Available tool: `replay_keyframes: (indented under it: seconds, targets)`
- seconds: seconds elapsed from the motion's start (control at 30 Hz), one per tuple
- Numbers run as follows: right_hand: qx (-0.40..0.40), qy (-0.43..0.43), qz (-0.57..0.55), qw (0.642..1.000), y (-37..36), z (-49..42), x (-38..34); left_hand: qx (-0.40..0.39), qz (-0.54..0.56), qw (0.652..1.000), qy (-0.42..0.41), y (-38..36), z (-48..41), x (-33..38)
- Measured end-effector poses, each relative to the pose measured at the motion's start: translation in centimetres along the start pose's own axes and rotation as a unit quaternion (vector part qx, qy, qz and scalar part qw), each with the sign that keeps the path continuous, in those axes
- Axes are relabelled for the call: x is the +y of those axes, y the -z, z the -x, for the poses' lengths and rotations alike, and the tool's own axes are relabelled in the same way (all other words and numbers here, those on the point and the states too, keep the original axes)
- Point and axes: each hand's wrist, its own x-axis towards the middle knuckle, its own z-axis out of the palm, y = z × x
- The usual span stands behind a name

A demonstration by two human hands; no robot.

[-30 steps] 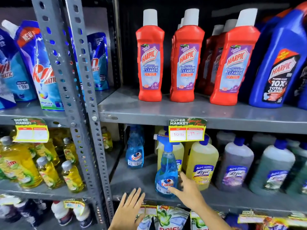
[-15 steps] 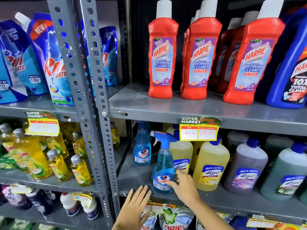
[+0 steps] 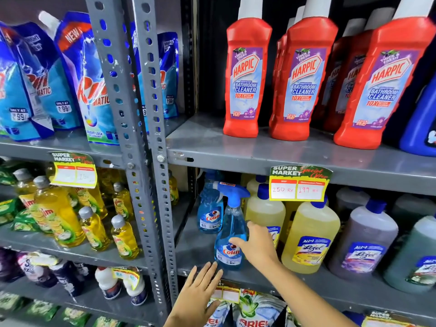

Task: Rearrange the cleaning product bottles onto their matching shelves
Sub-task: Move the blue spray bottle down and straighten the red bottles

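A blue Colin spray bottle (image 3: 227, 234) stands upright near the front edge of the middle right shelf (image 3: 195, 253). My right hand (image 3: 258, 244) wraps its right side, thumb across the front and fingers behind. A second Colin bottle (image 3: 210, 208) stands behind it to the left. Just below the shelf edge, my left hand (image 3: 200, 291) is held flat with fingers spread, its fingertips close to the bottle's base and holding nothing. Yellow Lizol bottles (image 3: 309, 234) stand directly right of the spray bottle.
Red Harpic bottles (image 3: 245, 79) line the upper shelf beside a blue one (image 3: 420, 123). Purple and green Lizol bottles (image 3: 363, 239) fill the right. Left of the perforated steel post (image 3: 146, 161) are Rin pouches (image 3: 89, 86) and yellow Vim bottles (image 3: 59, 208). Ariel packs (image 3: 254, 312) sit below.
My right hand has closed around the Colin spray bottle's side, where earlier it only reached for it. The view has moved closer and rightward. My left hand stays spread below the shelf edge.
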Motion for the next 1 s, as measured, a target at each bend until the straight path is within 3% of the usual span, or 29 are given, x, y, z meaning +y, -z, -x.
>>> replay_keyframes:
  seconds: [0.3,0.6,0.8,1.0]
  targets:
    - [0.017,-0.005,-0.055,0.998,-2.1,-1.9,-2.3,-0.037,0.018,0.999,0.007,-1.0,-0.1,0.1]
    - [-0.044,0.038,-0.083,0.995,-2.6,-3.8,-3.2,-0.036,0.025,0.999,0.005,-1.5,0.1,-0.2]
    - [-0.024,0.049,-0.078,0.995,-3.1,-3.8,-3.4,-0.052,0.030,0.998,0.009,-1.3,0.1,-0.2]
    - [-0.056,0.061,-0.087,0.993,-3.2,-4.3,-3.6,-0.056,0.040,0.998,0.011,-0.8,0.1,-0.2]
